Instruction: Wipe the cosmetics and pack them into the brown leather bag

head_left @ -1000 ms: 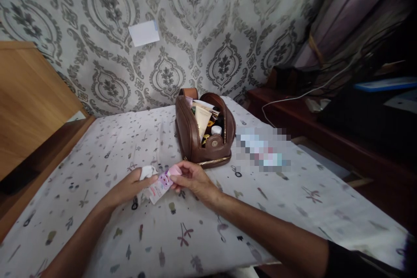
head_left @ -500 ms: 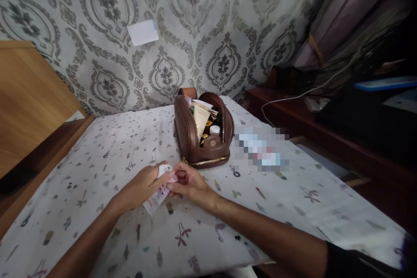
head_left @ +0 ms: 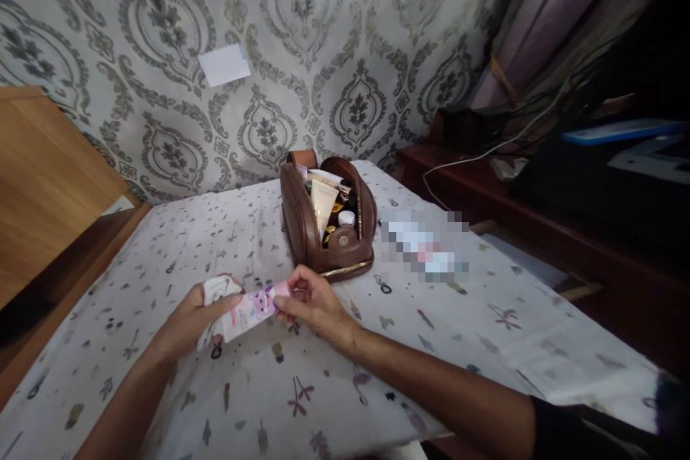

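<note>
The small pink-and-white tube is lying between the two hands, just above the patterned sheet, and its long axis is running slantwise, from the pale end at the near left to the pink end at the far right. The right hand is pinching that pink end between thumb and fingers, its forearm coming in from the near right. The left hand is gripping a crumpled white cloth, its thumb reaching over to the tube's paler part; how its hidden fingers are sitting under there, I cannot tell. The open brown bag is standing beyond the hands, on the far side and a little to the right, so the right hand is the nearer one to it, though not touching it.
</note>
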Tool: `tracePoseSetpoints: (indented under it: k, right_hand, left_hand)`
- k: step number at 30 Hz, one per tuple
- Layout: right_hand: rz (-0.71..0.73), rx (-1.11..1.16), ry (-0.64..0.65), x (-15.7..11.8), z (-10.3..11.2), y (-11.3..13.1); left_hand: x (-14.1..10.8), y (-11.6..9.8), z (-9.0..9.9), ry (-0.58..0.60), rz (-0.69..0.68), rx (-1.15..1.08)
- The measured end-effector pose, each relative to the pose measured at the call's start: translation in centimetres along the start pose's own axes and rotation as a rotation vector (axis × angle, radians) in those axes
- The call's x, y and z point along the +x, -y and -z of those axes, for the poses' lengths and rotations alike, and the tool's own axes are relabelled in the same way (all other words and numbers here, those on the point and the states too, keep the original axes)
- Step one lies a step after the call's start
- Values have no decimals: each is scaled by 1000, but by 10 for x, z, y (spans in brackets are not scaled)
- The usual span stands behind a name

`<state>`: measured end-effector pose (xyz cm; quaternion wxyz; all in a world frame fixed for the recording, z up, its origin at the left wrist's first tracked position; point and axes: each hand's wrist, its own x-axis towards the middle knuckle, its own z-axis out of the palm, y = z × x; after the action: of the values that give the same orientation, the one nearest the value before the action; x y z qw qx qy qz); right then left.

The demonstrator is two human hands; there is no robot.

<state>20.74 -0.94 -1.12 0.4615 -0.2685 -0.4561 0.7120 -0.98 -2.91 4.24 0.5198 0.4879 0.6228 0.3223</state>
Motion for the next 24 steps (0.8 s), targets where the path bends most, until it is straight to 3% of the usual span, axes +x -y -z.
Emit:
tracePoseSetpoints:
  k: [6,15,20,24]
  right_hand:
    - [-180,-93,138,-5,-1,-6]
    - [-126,-229,207,-13,-4,-10]
    - [-131,-64,234,-27,4,17]
    - [-9,-10,84,-32,13,60]
  left_hand:
    - [7,-8,-1,-183,-117,-107]
    - [5,-31,-33,-309,-308,-193]
    - [1,-55,-45,-360,-353,-354]
    - [6,-61,-50,-322,-374,-382]
